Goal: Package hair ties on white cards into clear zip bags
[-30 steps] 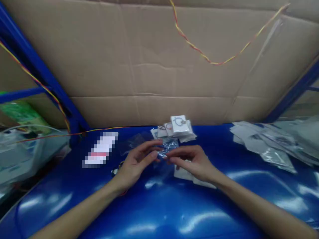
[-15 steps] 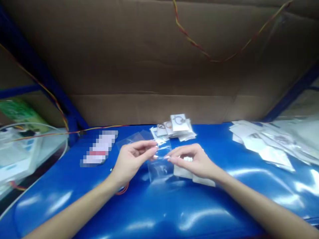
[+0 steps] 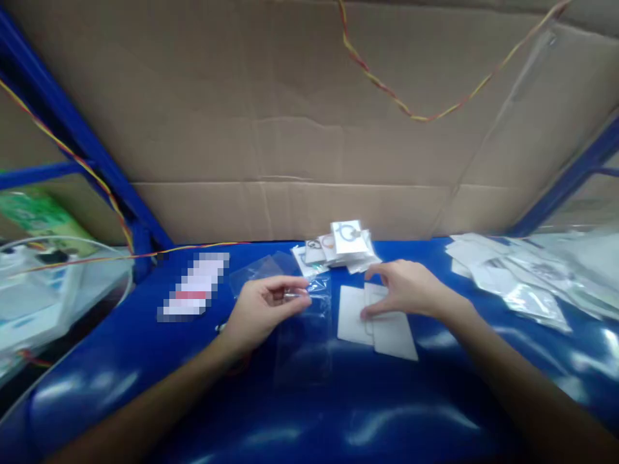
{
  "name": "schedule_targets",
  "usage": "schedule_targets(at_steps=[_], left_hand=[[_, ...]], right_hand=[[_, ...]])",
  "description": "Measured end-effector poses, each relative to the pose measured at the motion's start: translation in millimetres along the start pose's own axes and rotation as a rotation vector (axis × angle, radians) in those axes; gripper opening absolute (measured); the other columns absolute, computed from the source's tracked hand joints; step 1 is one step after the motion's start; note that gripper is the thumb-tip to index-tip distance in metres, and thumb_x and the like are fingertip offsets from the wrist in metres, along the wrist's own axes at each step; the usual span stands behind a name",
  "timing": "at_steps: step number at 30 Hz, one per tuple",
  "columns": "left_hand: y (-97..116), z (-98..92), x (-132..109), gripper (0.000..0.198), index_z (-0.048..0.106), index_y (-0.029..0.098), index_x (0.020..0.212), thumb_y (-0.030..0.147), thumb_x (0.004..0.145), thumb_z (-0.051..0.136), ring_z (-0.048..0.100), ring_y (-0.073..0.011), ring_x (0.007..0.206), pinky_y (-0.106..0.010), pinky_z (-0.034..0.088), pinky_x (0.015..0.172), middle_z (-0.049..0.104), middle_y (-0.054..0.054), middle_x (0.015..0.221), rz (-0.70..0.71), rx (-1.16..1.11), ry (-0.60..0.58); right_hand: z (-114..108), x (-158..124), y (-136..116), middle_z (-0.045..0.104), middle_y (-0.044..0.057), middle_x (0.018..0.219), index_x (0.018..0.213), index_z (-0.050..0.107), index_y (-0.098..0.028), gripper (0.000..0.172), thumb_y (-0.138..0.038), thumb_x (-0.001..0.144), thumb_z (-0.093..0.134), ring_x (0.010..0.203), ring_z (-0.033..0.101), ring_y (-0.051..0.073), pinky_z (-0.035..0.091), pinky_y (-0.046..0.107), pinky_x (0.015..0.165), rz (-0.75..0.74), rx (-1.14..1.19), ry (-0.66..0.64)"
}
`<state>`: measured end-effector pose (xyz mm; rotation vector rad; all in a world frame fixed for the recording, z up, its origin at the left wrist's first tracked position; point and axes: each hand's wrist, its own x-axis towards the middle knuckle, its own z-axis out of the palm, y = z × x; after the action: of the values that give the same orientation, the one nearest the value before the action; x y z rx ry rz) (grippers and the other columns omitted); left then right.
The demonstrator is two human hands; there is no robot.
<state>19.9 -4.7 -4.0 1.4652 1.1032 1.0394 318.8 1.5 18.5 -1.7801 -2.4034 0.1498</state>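
My left hand (image 3: 271, 309) pinches the upper part of a clear plastic bag (image 3: 304, 351), which hangs down over the blue surface. To the right, my right hand (image 3: 411, 290) is spread over two overlapping white cards (image 3: 353, 325). Its thumb is at the cards and its fingers reach past their far edge, with a gap between thumb and fingers. More clear bags (image 3: 256, 270) lie behind my left hand. Beyond both hands is a pile of small clear packets (image 3: 348, 238), the top one with a ring-shaped item on a white card.
A blue-covered table (image 3: 300, 425) meets a cardboard wall (image 3: 290, 116). Several white cards and packets (image 3: 512, 274) lie at the right. A blurred-out pale item (image 3: 200, 280) is at the left. Twisted red and yellow wire (image 3: 416, 118) hangs along the wall; blue frame posts (image 3: 97, 148) flank it.
My right hand has left the bag and moved right, spreading over the white cards. My left hand stays in about the same place, still pinching the bag. The scene looks brighter at the wall.
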Motion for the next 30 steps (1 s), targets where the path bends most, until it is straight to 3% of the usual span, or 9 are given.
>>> schedule_targets(at_steps=[3, 8, 14, 16, 19, 22, 27, 30], left_hand=[[-1, 0.3, 0, 0.036, 0.080, 0.017, 0.103, 0.033, 0.071, 0.088, 0.077, -0.0255, 0.088, -0.037, 0.063, 0.082, 0.082, -0.009, 0.097, 0.005, 0.012, -0.018], [-1, 0.0, 0, 0.037, 0.080, 0.017, 0.103, 0.035, 0.071, 0.088, 0.077, -0.0256, 0.088, -0.038, 0.063, 0.084, 0.082, -0.010, 0.099, 0.004, 0.029, -0.036], [0, 0.7, -1, 0.034, 0.079, 0.017, 0.103, 0.035, 0.074, 0.085, 0.077, -0.0250, 0.087, -0.037, 0.063, 0.081, 0.082, -0.009, 0.098, 0.011, 0.053, -0.048], [-1, 0.7, -1, 0.032, 0.079, 0.016, 0.099, 0.035, 0.074, 0.085, 0.077, -0.0244, 0.085, -0.036, 0.063, 0.078, 0.081, -0.009, 0.095, 0.015, 0.047, -0.046], [-1, 0.6, -1, 0.028, 0.079, 0.016, 0.094, 0.035, 0.074, 0.085, 0.076, -0.0229, 0.081, -0.033, 0.063, 0.073, 0.081, -0.008, 0.092, 0.005, 0.055, -0.045], [-2, 0.6, 0, 0.025, 0.079, 0.016, 0.092, 0.033, 0.074, 0.085, 0.074, -0.0206, 0.077, -0.028, 0.061, 0.069, 0.080, -0.008, 0.090, 0.006, 0.058, -0.052], [-3, 0.9, 1, 0.024, 0.078, 0.016, 0.093, 0.032, 0.075, 0.084, 0.073, -0.0190, 0.076, -0.027, 0.060, 0.067, 0.080, -0.007, 0.092, -0.005, 0.040, -0.071], [-5, 1.5, 1, 0.025, 0.078, 0.016, 0.093, 0.032, 0.076, 0.084, 0.073, -0.0189, 0.075, -0.027, 0.060, 0.067, 0.080, -0.007, 0.091, -0.004, 0.040, -0.071]], right_hand=[[5, 0, 5, 0.077, 0.012, 0.101, 0.112, 0.072, -0.022, 0.086, -0.082, 0.051, 0.080, 0.086, 0.070, 0.035, 0.045, 0.036, 0.064, 0.038, 0.018, -0.054], [12, 3, 8, 0.073, 0.010, 0.095, 0.096, 0.069, -0.020, 0.073, -0.077, 0.052, 0.082, 0.078, 0.066, 0.029, 0.043, 0.033, 0.059, 0.025, 0.095, -0.061], [11, 9, 3, 0.067, 0.004, 0.083, 0.087, 0.066, -0.019, 0.034, -0.050, 0.078, 0.076, 0.073, 0.059, 0.021, 0.043, 0.031, 0.064, -0.097, 0.382, 0.122], [10, 11, 3, 0.066, 0.001, 0.077, 0.083, 0.065, -0.019, 0.028, -0.046, 0.084, 0.072, 0.072, 0.060, 0.019, 0.044, 0.031, 0.065, -0.103, 0.535, 0.153], [8, 12, 3, 0.071, 0.004, 0.081, 0.084, 0.069, -0.017, 0.031, -0.047, 0.088, 0.068, 0.076, 0.066, 0.020, 0.048, 0.030, 0.067, -0.088, 0.734, 0.166], [4, 12, 4, 0.075, 0.006, 0.081, 0.085, 0.074, -0.016, 0.034, -0.050, 0.084, 0.075, 0.073, 0.068, 0.020, 0.049, 0.029, 0.064, -0.030, 0.937, 0.208], [-3, 12, 3, 0.075, 0.004, 0.080, 0.082, 0.075, -0.019, 0.031, -0.049, 0.079, 0.080, 0.071, 0.067, 0.018, 0.051, 0.028, 0.064, 0.030, 1.080, 0.399], [-5, 11, 2, 0.072, 0.002, 0.072, 0.084, 0.072, -0.019, 0.032, -0.049, 0.078, 0.080, 0.057, 0.060, 0.014, 0.042, 0.023, 0.049, 0.096, 1.126, 0.541]])
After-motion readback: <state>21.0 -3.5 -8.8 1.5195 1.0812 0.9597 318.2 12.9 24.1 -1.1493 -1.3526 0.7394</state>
